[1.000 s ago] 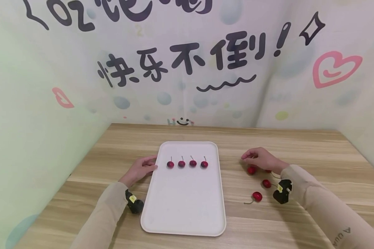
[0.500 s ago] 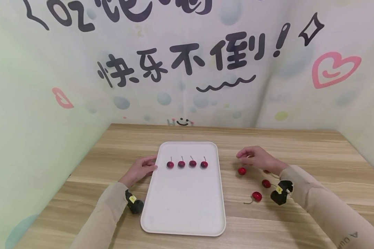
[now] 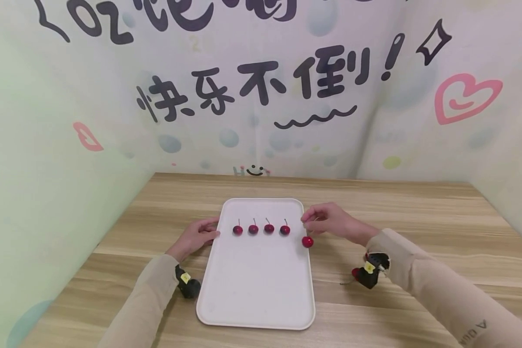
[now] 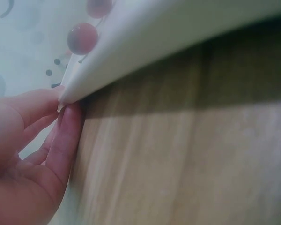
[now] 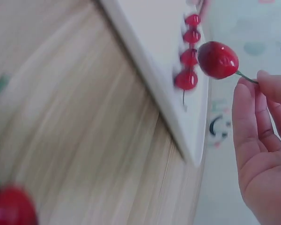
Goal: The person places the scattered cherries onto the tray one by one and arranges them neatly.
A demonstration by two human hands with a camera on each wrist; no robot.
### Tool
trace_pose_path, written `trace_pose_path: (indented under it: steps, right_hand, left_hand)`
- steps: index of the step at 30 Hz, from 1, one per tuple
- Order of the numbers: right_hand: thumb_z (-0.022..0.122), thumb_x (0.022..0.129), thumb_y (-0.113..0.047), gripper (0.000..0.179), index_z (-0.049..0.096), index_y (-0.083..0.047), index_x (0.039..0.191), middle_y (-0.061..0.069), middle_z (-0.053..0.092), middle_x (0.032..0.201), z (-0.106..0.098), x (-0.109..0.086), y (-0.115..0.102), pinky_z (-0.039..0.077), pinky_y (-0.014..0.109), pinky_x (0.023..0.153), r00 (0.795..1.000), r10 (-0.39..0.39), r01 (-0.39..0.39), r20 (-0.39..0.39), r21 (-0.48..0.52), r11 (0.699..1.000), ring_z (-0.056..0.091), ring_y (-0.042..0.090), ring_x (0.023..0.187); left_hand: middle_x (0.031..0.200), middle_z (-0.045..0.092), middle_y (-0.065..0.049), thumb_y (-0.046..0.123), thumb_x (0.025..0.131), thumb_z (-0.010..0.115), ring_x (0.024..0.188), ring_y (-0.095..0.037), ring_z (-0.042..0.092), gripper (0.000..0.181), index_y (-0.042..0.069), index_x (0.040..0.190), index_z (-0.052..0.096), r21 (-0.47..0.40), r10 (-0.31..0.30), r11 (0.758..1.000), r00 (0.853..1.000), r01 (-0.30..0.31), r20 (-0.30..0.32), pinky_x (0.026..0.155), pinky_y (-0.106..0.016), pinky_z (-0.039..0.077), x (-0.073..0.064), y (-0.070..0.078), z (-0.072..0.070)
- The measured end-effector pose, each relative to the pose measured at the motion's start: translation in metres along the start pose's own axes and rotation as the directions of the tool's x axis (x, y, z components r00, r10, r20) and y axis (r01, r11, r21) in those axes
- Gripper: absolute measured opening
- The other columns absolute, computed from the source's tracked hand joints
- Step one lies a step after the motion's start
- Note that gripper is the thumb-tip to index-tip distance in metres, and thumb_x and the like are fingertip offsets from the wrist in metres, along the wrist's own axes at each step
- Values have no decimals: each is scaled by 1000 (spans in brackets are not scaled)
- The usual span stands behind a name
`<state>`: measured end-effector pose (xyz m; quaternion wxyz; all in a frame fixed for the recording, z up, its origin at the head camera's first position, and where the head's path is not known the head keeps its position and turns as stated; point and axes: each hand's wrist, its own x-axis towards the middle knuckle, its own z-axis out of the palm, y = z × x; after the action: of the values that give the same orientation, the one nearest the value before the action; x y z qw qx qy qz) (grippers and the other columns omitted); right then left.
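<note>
My right hand (image 3: 328,222) pinches a red cherry (image 3: 307,241) by its thin green stem, seen closely in the right wrist view between thumb and fingertips (image 5: 243,91). The cherry hangs over the right rim of a white rectangular tray (image 3: 256,285). Several dark red cherries (image 3: 268,228) lie in a row across the tray's far part, stems pointing away. On the other side, my left hand (image 3: 197,238) holds the tray's left rim; in the left wrist view its thumb and fingers (image 4: 65,140) meet at the edge.
A loose cherry (image 3: 355,274) lies on the wooden table (image 3: 396,314) right of the tray, partly behind the right wrist's black camera (image 3: 369,276). Another red cherry (image 5: 11,206) is blurred in the right wrist view. A printed cloth wall (image 3: 252,135) stands behind the table.
My right hand has lifted a cherry by its stem and carried it left from the table to the tray's right rim. The left hand and the tray have stayed in place.
</note>
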<state>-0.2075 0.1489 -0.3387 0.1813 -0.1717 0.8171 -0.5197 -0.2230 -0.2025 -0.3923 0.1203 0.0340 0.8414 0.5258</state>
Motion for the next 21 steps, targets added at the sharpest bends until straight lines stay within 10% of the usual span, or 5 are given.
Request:
trace_pose_path:
  steps: [21]
  right_hand:
    - [65,78,-1,18,60,7,93,7,60,74,93,54,-34,53,27,65,994,-61,60,91,15,998,62,17,68]
  left_hand:
    - [101,56,-16,8,86,56,84,-17,57,45,1,128,44,14,-20,1000,1000,20,-1,74,-29,51,3,-5,-2]
